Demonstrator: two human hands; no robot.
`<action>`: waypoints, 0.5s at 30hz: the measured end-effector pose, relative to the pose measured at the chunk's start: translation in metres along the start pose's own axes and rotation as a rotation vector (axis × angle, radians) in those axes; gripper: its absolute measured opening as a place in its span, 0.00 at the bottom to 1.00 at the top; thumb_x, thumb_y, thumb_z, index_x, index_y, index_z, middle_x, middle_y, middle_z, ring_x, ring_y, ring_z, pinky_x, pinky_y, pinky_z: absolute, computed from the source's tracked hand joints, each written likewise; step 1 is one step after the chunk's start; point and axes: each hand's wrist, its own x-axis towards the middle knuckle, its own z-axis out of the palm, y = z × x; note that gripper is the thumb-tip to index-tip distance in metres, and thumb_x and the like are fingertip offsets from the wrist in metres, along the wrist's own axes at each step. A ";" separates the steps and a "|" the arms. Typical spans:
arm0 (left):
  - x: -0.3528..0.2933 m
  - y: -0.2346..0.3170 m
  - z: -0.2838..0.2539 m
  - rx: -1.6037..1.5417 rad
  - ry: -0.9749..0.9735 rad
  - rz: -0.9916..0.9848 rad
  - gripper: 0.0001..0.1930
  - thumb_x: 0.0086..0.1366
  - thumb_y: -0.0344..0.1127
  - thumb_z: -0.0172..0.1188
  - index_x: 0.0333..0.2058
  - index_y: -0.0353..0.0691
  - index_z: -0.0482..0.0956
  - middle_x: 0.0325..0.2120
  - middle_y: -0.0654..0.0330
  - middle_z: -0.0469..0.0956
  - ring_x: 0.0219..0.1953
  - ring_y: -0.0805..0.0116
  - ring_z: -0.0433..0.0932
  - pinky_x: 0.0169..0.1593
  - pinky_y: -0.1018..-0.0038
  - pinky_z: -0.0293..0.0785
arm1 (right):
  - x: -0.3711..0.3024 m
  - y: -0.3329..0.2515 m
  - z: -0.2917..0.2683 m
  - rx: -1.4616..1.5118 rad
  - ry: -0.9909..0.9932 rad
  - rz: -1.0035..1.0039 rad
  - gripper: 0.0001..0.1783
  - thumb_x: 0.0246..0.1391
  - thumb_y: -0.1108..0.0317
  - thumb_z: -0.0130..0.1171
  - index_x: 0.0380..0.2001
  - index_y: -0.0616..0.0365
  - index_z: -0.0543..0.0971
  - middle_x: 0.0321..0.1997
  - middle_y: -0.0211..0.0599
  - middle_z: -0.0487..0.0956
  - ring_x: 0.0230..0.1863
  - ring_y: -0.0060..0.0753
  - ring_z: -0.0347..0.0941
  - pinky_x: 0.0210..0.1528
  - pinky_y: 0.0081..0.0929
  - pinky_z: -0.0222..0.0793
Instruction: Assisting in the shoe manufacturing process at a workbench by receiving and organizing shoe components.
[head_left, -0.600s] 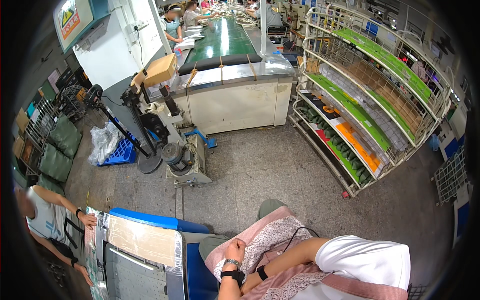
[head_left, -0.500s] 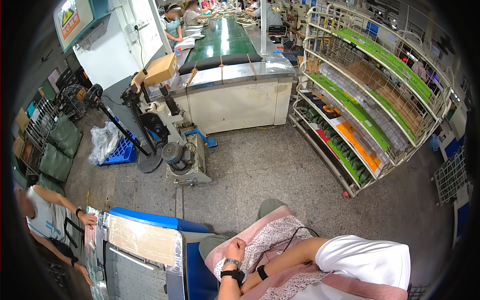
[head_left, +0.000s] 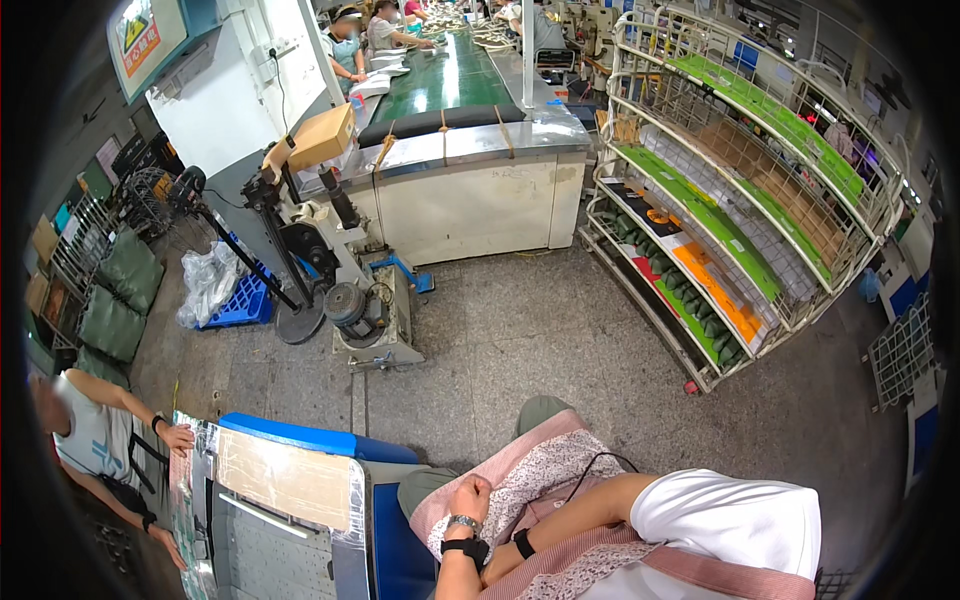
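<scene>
My left hand (head_left: 472, 497) rests over my lap with its fingers curled into a loose fist, and nothing shows in it. A metal watch (head_left: 463, 523) and a black band (head_left: 465, 549) sit on that wrist. My right hand (head_left: 497, 567) lies across my body against the left forearm, below a black wristband (head_left: 524, 544); its fingers are hidden. Under both hands is a pink apron (head_left: 550, 450) with a patterned lace-like trim. To the left of my lap stands a bench or machine top (head_left: 285, 475) with a tan, tape-edged panel and a blue edge.
At far left a person (head_left: 95, 430) lays both hands on the bench's edge. Ahead stand a motorised machine (head_left: 360, 315), a blue crate (head_left: 240, 305) and a green conveyor (head_left: 440, 75) with people beside it. A wire rack (head_left: 700, 230) with green-lined shelves is at right.
My hands and the person at the bench stay still. Beside the far conveyor, people's arms and heads have shifted slightly.
</scene>
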 end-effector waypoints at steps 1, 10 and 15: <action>0.000 0.000 0.000 0.000 0.000 -0.001 0.10 0.62 0.39 0.55 0.31 0.40 0.80 0.28 0.47 0.82 0.34 0.45 0.81 0.40 0.57 0.76 | 0.000 0.002 0.001 0.000 0.000 -0.001 0.25 0.58 0.58 0.49 0.57 0.58 0.68 0.57 0.47 0.74 0.53 0.49 0.73 0.48 0.36 0.74; 0.000 -0.004 0.000 0.024 -0.009 -0.008 0.10 0.63 0.41 0.55 0.32 0.41 0.80 0.28 0.48 0.82 0.34 0.46 0.81 0.40 0.57 0.75 | -0.003 -0.011 -0.009 -0.055 -0.080 0.101 0.26 0.58 0.57 0.49 0.57 0.57 0.68 0.58 0.45 0.73 0.54 0.47 0.74 0.48 0.34 0.75; 0.000 -0.014 0.004 -0.001 -0.007 -0.033 0.10 0.63 0.40 0.55 0.32 0.41 0.80 0.29 0.48 0.82 0.35 0.46 0.81 0.40 0.57 0.75 | 0.009 0.026 0.017 -0.022 -0.050 0.026 0.27 0.58 0.57 0.49 0.59 0.57 0.67 0.59 0.45 0.73 0.55 0.46 0.73 0.50 0.33 0.74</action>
